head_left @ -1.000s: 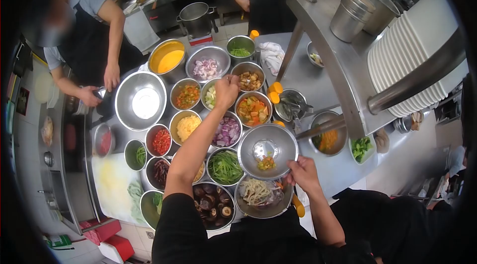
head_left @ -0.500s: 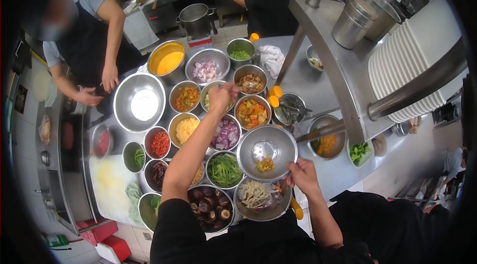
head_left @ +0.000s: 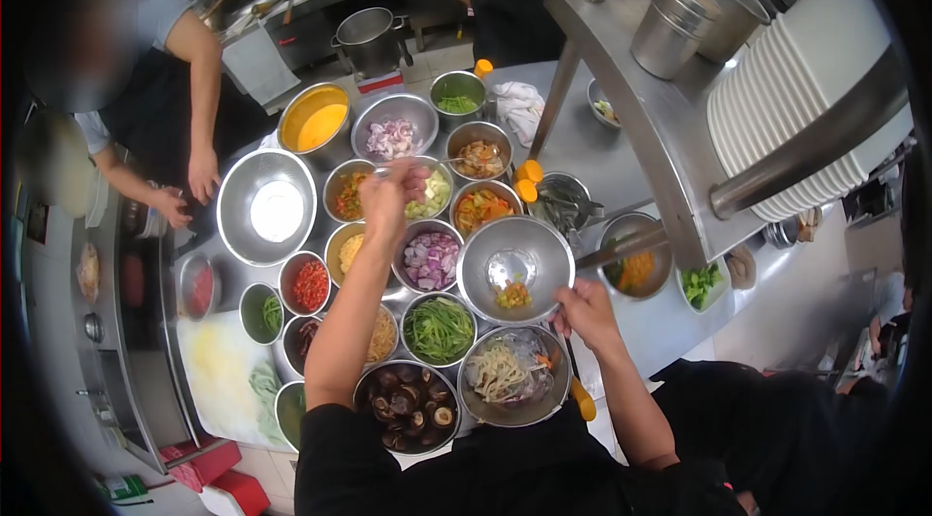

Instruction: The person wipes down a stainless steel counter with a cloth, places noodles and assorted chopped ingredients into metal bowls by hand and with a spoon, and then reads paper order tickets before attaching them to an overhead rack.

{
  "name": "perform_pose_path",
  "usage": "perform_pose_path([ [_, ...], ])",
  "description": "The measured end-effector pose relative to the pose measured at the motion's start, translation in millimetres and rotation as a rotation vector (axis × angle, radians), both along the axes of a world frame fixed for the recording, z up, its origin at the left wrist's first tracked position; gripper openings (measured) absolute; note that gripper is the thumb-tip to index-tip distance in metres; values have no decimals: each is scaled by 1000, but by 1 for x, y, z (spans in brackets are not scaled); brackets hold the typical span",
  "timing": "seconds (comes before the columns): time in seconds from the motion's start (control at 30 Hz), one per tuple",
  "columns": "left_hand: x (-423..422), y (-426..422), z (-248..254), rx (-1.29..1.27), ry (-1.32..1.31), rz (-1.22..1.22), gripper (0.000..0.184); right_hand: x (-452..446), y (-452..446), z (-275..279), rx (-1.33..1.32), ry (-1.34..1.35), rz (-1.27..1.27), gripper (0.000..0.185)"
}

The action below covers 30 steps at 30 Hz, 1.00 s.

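Note:
My right hand (head_left: 585, 314) grips the rim of a steel mixing bowl (head_left: 485, 254), tilted slightly, with a small heap of diced orange and green vegetables (head_left: 513, 295) at its bottom. My left hand (head_left: 388, 200) is closed round a thin metal utensil (head_left: 451, 161), apparently a spoon, whose tip reaches toward the pot of browned pieces (head_left: 481, 159). Beneath that hand lie a pot of pale green chunks (head_left: 437, 191) and a pot of diced peppers (head_left: 347, 194), partly covered by it. Below the held bowl sits a bowl of pale shreds (head_left: 505, 378).
Pots of red onion (head_left: 430, 260), green strips (head_left: 439, 330), mushrooms (head_left: 408, 406) and chopped red chillies (head_left: 311, 283) crowd the steel table. A large steel bowl (head_left: 267, 176) stands left, before a co-worker (head_left: 189, 79). A shelf post (head_left: 558, 94) and stacked plates (head_left: 767, 128) rise at right.
My left hand has moved left with the utensil, from over the pale green chunks toward the diced peppers. The held bowl has shifted up slightly, uncovering more of the pale shreds.

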State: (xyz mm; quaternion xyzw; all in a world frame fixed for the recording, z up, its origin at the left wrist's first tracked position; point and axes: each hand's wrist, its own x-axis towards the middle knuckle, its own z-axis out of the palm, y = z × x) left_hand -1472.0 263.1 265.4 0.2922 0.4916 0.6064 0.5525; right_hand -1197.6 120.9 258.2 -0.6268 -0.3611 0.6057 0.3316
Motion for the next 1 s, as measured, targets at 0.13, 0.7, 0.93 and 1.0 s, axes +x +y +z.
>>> perform_pose_path([
  [0.13, 0, -47, 47, 207, 167, -37, 21, -7, 16, -3, 37, -64, 0, 18],
  [0.7, -7, -74, 40, 376, 479, -10, 23, -11, 23, 1, 139, -91, 38, 21],
  [0.93, 8, 14, -30, 253, 418, 78, 25, -1, 6, 4, 163, -86, 2, 21],
  [1.0, 21, 28, -41, 199, 702, 77, 28, 3, -2, 2, 121, -75, -39, 21],
])
